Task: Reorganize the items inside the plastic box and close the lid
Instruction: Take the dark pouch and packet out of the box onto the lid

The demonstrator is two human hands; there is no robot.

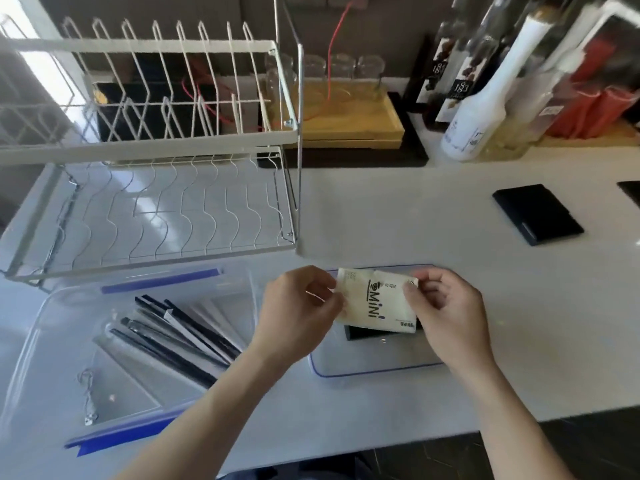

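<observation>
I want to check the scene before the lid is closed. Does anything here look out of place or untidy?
The black straws lie fanned at uneven angles in the plastic box. The lid lies apart on the counter, with a black item on it. Both hands hold a "MiNi" packet above it.

The plastic box (52,341) at near left is clear, glossy plastic with blue plastic clips (162,280) on its rim. The straws (180,337) inside it are black, in thin, shiny, see-through wrappers. Its lid (377,362), lying flat, is the same clear plastic with a blue edge. The pale packet (375,301) looks like soft, slightly crinkled plastic film with a faint sheen and black print. The bench (519,341) is smooth, white and lightly glossy. The dish rack (156,133) at far left is white-coated metal wire. The tray (349,123) beyond is yellowish wood.
</observation>
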